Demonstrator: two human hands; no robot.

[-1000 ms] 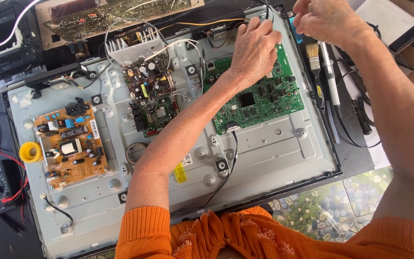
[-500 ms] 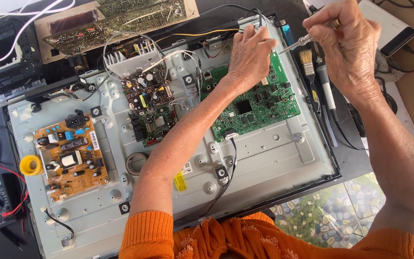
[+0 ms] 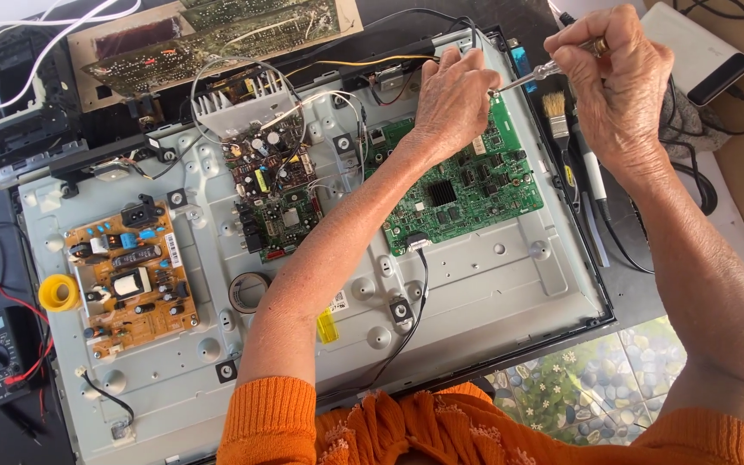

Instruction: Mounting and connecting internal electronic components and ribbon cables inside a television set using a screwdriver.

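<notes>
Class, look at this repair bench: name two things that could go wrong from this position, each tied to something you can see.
1. The right hand holds a screwdriver whose tip sits by the left hand; a slip might jab the fingers or scratch the green circuit board.
2. The left forearm crosses loose white wires near the middle board; lifting the arm could snag them.

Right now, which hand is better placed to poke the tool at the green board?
Probably the right hand: it already grips the screwdriver, whose tip sits by the green circuit board's top edge. The left hand rests empty on that board.
</notes>
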